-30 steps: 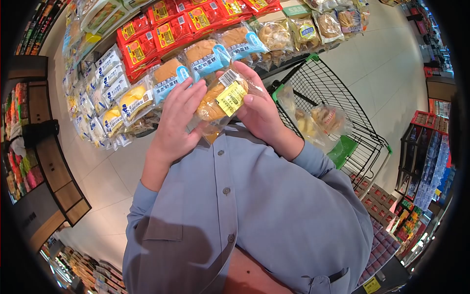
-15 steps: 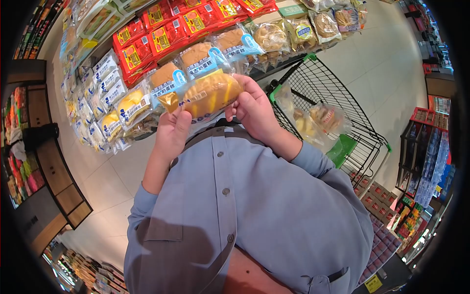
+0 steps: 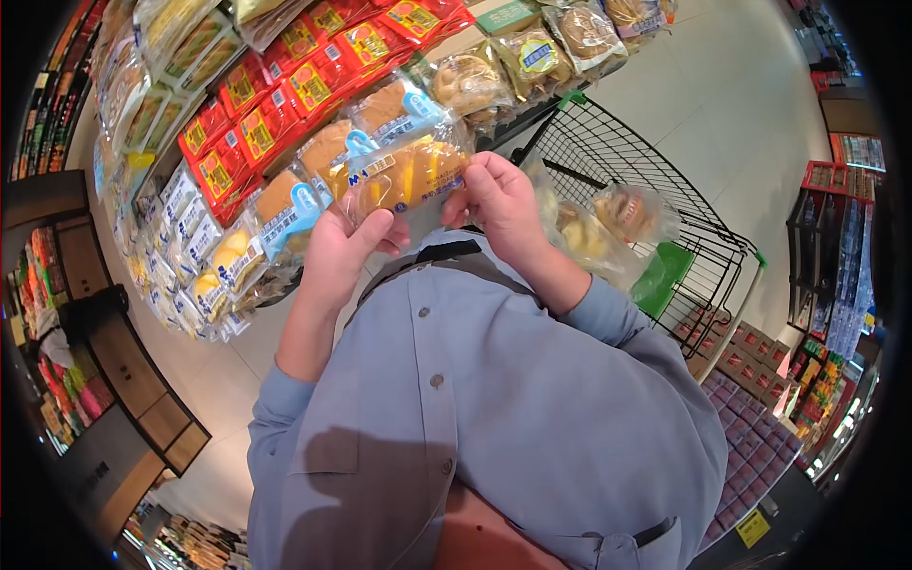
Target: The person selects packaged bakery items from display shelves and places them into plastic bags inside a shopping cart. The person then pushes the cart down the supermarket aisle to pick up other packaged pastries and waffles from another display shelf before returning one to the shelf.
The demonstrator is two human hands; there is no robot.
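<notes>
A clear-wrapped loaf of bread [image 3: 410, 178], golden with yellow stripes, is held up between both hands in front of my body. My left hand [image 3: 353, 239] pinches the wrapper at its left end, thumb on top. At the right end, my right hand [image 3: 499, 201] grips the wrapper between thumb and fingers. Blue print and a small label show on the side facing me. Just behind the loaf lie packaged cakes [image 3: 277, 202] with blue and white labels, partly hidden by it.
Red packets [image 3: 309, 85] and bagged breads [image 3: 537, 59] fill the display ahead. White-labelled packs [image 3: 195, 223] line its left side. To the right stands a shopping cart [image 3: 655, 161] with bagged bread [image 3: 627, 214] inside. Stacked boxes [image 3: 746, 446] are at the lower right.
The loaf has turned in my hands, so a different printed side faces me. My view has shifted slightly, and the display appears farther left. Both hands keep their hold.
</notes>
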